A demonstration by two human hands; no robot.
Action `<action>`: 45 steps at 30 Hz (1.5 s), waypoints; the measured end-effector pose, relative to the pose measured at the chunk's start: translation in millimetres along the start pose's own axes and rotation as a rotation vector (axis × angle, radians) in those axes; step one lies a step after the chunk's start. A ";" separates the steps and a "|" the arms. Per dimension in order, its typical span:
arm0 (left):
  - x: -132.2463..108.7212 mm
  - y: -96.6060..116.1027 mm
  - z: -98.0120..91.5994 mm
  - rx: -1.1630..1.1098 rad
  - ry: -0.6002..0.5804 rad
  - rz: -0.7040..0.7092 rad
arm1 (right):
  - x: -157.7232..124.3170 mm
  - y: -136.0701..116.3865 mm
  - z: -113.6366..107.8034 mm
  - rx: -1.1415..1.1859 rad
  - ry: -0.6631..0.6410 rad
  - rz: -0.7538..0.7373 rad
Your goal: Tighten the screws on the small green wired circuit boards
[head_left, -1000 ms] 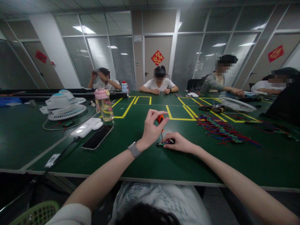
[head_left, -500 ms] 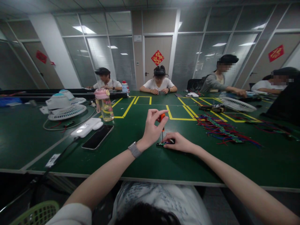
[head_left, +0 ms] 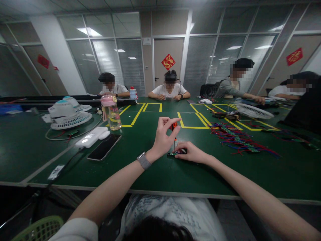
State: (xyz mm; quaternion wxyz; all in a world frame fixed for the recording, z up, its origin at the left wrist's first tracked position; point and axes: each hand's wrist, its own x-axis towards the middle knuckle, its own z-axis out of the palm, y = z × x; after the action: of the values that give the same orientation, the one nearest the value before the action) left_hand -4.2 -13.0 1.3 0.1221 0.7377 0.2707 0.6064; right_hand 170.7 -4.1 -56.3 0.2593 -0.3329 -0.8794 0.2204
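An orange-handled screwdriver point(head_left: 175, 126) stands upright, its shaft reaching down to a small green circuit board point(head_left: 171, 154) on the table. My left hand point(head_left: 165, 132) is closed around the screwdriver's handle from the left, partly hiding it. Low on the table, my right hand point(head_left: 189, 152) pinches the board's right end, where a few thin wires and a dark part show between the fingers. The screwdriver's tip meets the board just left of my right fingertips; the screw, if any, is too small to make out.
To the right lies a row of circuit boards with red and blue wires point(head_left: 237, 137). A phone point(head_left: 104, 147), a white power strip point(head_left: 91, 136), a pink-lidded bottle point(head_left: 111, 113) and white fans point(head_left: 71, 117) are on the left. Several people sit across the green table point(head_left: 150, 180).
Both my hands, the screwdriver and the board stay in nearly the same place. Across the table, the person at the left has lowered and shifted their head slightly.
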 end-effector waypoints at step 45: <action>-0.2 -3.6 -0.1 -0.080 0.028 -0.039 | -2.3 -4.1 5.1 0.073 0.096 0.032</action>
State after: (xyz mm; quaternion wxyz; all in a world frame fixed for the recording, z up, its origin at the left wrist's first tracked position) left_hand -5.2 -10.1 -0.6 0.1594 0.7184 0.2622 0.6243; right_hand 167.2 -9.6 -58.6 0.3096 -0.3475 -0.8519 0.2400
